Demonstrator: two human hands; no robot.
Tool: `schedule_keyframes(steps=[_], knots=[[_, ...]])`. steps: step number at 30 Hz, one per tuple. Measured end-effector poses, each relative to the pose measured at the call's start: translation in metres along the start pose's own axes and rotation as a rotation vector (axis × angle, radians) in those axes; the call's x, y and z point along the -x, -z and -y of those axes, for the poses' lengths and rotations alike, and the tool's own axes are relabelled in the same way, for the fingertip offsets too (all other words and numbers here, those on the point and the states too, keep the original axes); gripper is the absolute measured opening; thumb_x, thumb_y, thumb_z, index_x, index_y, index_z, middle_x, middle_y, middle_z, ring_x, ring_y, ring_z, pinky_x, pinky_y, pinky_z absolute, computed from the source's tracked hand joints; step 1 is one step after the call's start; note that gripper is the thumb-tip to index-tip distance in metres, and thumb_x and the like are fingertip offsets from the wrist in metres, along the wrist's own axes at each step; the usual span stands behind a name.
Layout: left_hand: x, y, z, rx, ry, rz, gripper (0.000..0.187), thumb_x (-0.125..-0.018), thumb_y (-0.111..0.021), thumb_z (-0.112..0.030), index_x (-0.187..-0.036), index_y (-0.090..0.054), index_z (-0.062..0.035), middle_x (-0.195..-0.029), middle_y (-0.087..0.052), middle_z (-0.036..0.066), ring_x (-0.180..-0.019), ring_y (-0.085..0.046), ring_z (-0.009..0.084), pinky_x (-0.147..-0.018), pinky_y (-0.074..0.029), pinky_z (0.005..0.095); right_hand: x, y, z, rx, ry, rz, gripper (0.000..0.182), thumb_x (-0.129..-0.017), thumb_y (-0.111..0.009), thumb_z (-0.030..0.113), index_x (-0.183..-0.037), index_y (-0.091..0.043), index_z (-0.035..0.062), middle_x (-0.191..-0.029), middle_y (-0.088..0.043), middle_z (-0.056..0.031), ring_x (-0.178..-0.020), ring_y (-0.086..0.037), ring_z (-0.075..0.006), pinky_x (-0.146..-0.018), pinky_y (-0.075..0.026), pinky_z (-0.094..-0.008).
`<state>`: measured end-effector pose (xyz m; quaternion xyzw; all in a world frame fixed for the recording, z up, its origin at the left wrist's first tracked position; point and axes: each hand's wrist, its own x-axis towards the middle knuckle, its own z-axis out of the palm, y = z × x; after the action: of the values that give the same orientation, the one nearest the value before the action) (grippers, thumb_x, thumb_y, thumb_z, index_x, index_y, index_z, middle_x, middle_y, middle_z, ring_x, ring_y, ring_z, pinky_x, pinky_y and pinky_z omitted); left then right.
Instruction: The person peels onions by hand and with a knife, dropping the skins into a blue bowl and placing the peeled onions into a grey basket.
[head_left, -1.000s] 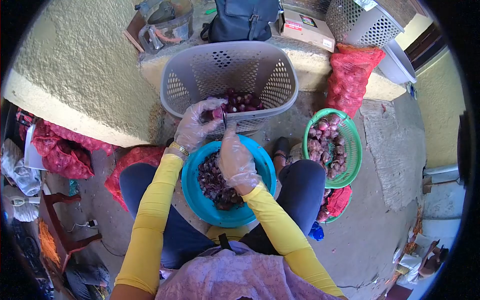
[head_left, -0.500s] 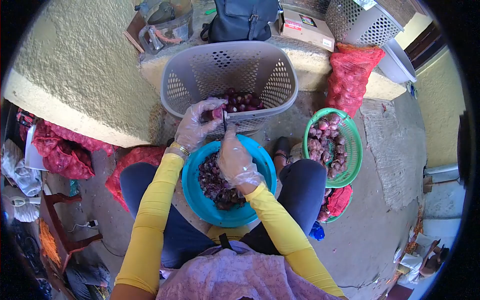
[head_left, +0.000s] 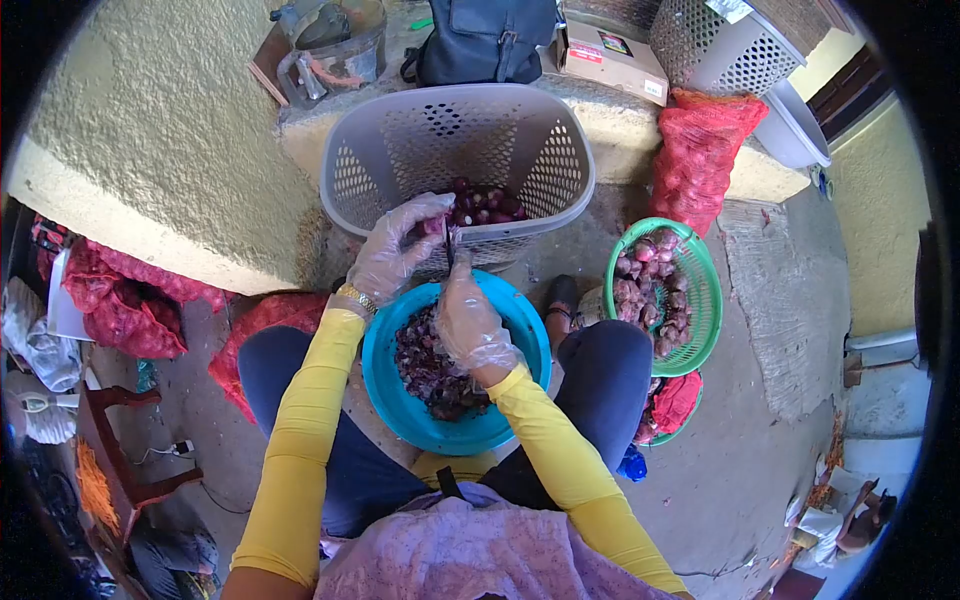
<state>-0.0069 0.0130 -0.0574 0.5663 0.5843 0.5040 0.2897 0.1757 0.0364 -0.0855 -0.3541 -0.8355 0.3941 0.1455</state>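
Note:
In a clear plastic glove, my left hand is closed around a purple onion at the front rim of the grey perforated basket. My right hand, gloved too, grips a knife with its dark blade upright against the onion. Its handle is mostly hidden in my fingers. Below both hands, a blue basin between my legs contains dark onion skins and scraps. Peeled purple onions lie at the bottom of the grey basket.
To the right stands a green basket of unpeeled onions, with another green container below it. Red mesh sacks stand at the back right and lie at left. On the ledge are a black backpack, a cardboard box and a bucket.
The knife and my right hand have shifted very slightly against the onion, and the onion has turned a little in my left fingers. Everything else stays in place.

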Motion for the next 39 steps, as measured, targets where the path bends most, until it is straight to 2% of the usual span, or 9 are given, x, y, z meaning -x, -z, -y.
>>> schedule_keyframes(steps=[4, 6, 10, 16, 19, 21, 30, 35, 39], knots=[[0.002, -0.002, -0.008, -0.072, -0.112, -0.006, 0.057, -0.082, -0.082, -0.003, -0.136, -0.062, -0.0031, -0.145, -0.062, 0.015, -0.135, -0.057, 0.0265, -0.116, -0.042, 0.0394, 0.000, 0.002, -0.005, -0.021, 0.005, -0.001, 0.077, -0.089, -0.060, 0.001, -0.153, -0.022, -0.0169, -0.112, -0.063, -0.0388, -0.099, -0.066, -0.0514, -0.084, -0.055, -0.0542], [0.001, -0.003, -0.001, -0.031, -0.114, -0.045, 0.059, -0.080, -0.082, 0.001, -0.136, -0.064, -0.0038, -0.140, -0.064, 0.012, -0.114, -0.062, 0.0181, -0.107, -0.047, 0.0336, 0.002, 0.000, -0.005, -0.018, 0.137, -0.216, 0.036, -0.100, -0.055, 0.006, -0.128, -0.046, -0.0141, -0.085, -0.066, -0.0317, -0.081, -0.067, -0.0489, -0.067, -0.052, -0.0536], [0.002, -0.001, 0.008, 0.104, -0.039, -0.010, 0.060, -0.081, -0.082, 0.002, -0.137, -0.062, -0.0035, -0.140, -0.064, 0.012, -0.115, -0.062, 0.0181, -0.108, -0.047, 0.0351, 0.006, 0.017, 0.000, -0.054, 0.031, -0.025, 0.050, -0.097, -0.049, 0.001, -0.141, -0.035, -0.0179, -0.088, -0.064, -0.0379, -0.088, -0.065, -0.0543, -0.075, -0.052, -0.0583], [0.012, 0.011, -0.006, 0.100, -0.074, 0.011, 0.055, -0.085, -0.080, 0.000, -0.136, -0.058, -0.0020, -0.148, -0.058, 0.015, -0.134, -0.055, 0.0230, -0.116, -0.042, 0.0395, 0.029, 0.046, -0.004, -0.061, 0.014, 0.035, 0.044, -0.102, -0.053, 0.009, -0.138, -0.040, -0.0140, -0.077, -0.063, -0.0309, -0.074, -0.067, -0.0476, -0.064, -0.050, -0.0555], [0.024, 0.016, -0.019, 0.112, 0.021, 0.003, 0.057, -0.085, -0.080, -0.002, -0.137, -0.056, -0.0022, -0.152, -0.053, 0.016, -0.141, -0.050, 0.0241, -0.119, -0.039, 0.0399, 0.039, 0.051, -0.015, 0.043, 0.391, -0.069, 0.038, -0.104, -0.055, 0.014, -0.132, -0.048, -0.0094, -0.070, -0.060, -0.0253, -0.063, -0.062, -0.0412, -0.057, -0.048, -0.0491], [0.031, 0.018, -0.021, 0.202, 0.058, 0.037, 0.058, -0.087, -0.079, -0.007, -0.139, -0.053, -0.0017, -0.155, -0.050, 0.016, -0.142, -0.048, 0.0241, -0.120, -0.038, 0.0400, 0.047, 0.062, -0.004, -0.210, 0.139, 0.013, 0.027, -0.105, -0.056, 0.015, -0.123, -0.055, -0.0060, -0.070, -0.058, -0.0196, -0.059, -0.058, -0.0341, -0.056, -0.047, -0.0432], [0.041, 0.035, -0.061, 0.468, 0.005, -0.066, 0.061, -0.093, -0.075, -0.015, -0.147, -0.049, -0.0001, -0.149, -0.054, 0.015, -0.134, -0.053, 0.0231, -0.118, -0.040, 0.0398, 0.043, 0.094, 0.025, -0.544, -0.102, 0.103, 0.017, -0.109, -0.052, 0.015, -0.114, -0.058, 0.0003, -0.074, -0.058, -0.0101, -0.063, -0.056, -0.0217, -0.060, -0.048, -0.0361], [0.028, 0.038, -0.081, 0.588, -0.028, -0.206, 0.060, -0.097, -0.069, -0.018, -0.150, -0.047, -0.0015, -0.147, -0.055, 0.014, -0.132, -0.057, 0.0241, -0.114, -0.046, 0.0421, 0.005, 0.111, 0.030, -0.654, -0.068, 0.062, 0.017, -0.109, -0.052, 0.016, -0.114, -0.059, 0.0012, -0.076, -0.058, -0.0035, -0.066, -0.054, -0.0138, -0.061, -0.046, -0.0314], [0.014, 0.039, -0.088, 0.698, 0.008, -0.293, 0.057, -0.100, -0.062, -0.020, -0.152, -0.045, -0.0031, -0.149, -0.054, 0.014, -0.133, -0.057, 0.0263, -0.111, -0.051, 0.0472, -0.035, 0.130, 0.045, -0.593, -0.082, 0.035, 0.031, -0.108, -0.059, 0.027, -0.097, -0.072, 0.0012, -0.063, -0.056, -0.0044, -0.061, -0.052, -0.0130, -0.060, -0.046, -0.0339]])
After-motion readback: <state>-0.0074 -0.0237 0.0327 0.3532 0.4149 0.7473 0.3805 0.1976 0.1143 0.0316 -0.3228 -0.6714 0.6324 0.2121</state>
